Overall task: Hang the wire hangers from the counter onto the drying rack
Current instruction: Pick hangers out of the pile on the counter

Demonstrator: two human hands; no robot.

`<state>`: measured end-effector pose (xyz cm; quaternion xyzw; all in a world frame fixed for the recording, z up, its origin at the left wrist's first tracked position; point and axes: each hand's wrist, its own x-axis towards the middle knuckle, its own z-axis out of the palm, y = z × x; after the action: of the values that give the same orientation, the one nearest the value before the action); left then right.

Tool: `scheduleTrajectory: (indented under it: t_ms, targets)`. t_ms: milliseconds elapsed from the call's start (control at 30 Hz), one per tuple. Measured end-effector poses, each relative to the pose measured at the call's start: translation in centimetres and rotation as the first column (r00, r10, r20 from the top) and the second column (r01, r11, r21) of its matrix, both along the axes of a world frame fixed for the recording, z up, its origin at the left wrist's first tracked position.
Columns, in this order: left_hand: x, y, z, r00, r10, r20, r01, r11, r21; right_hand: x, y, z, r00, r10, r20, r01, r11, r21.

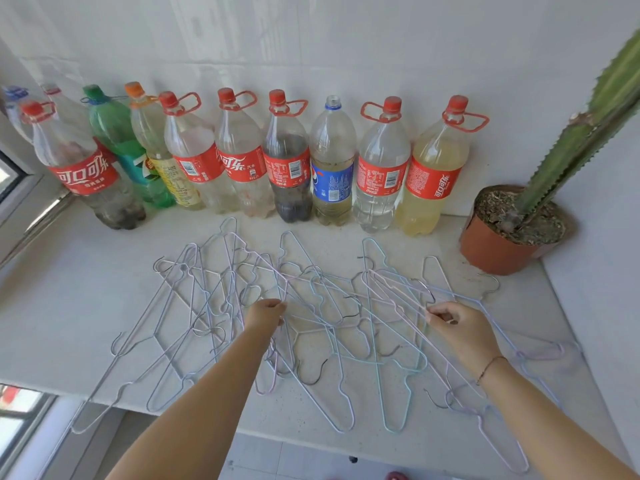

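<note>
Pick-up step: left hand (266, 314) and right hand (457, 323) each pinched hangers (311, 306) on the worktop (69, 306); untangling needed next.

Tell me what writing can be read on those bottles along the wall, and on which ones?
"可口可乐": leftmost red-label bottle.
"可口可乐", sideways: yellow-liquid bottle.
"可乐 汽水", partly hidden: a middle red-label bottle.
Pepsi globe logo, no readable words: blue-label bottle.
Other labels' fine print and barcodes: too small.

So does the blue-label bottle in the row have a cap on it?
No, the blue-label bottle stands with its neck open, unlike its red-capped neighbours.
</note>
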<state>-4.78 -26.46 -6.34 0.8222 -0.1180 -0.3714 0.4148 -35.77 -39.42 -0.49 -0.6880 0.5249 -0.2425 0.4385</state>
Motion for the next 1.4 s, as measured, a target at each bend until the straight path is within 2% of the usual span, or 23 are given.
scheduleTrajectory:
  t_ms: [200,467,767,1033,1267,1400]
  targets:
    - [1.0,-0.4,-0.8,0.996,-0.060,0.065,0.055,0.996,0.074,0.2,0.4,0.0,1.000,0.010,0.004,-0.010,1.000,-0.022]
    - [0.2,-0.6,-1.5,0.995,0.002,0.098,-0.013,0.994,0.106,0.1,0.2,-0.2,1.000,-0.010,0.025,0.011,1.000,-0.014]
    - [0.3,-0.8,-1.7,0.998,0.058,0.039,-0.062,0.993,0.098,0.4,0.5,-0.4,1.000,-0.018,0.015,0.018,1.000,-0.009]
    - [1.2,-0.5,-0.4,0.990,0.064,-0.123,-0.071,0.996,-0.053,0.1,-0.4,0.2,0.999,-0.029,0.044,0.029,0.999,0.018]
    - [1.7,0.2,2.6,0.980,0.071,-0.185,-0.115,0.964,-0.240,-0.7,-1.5,1.7,0.997,-0.064,0.037,0.063,0.998,0.023]
    - [2.4,1.1,4.0,0.976,0.078,-0.205,-0.136,0.948,-0.289,-0.9,-1.7,2.3,0.999,-0.052,0.010,0.052,0.999,0.006]
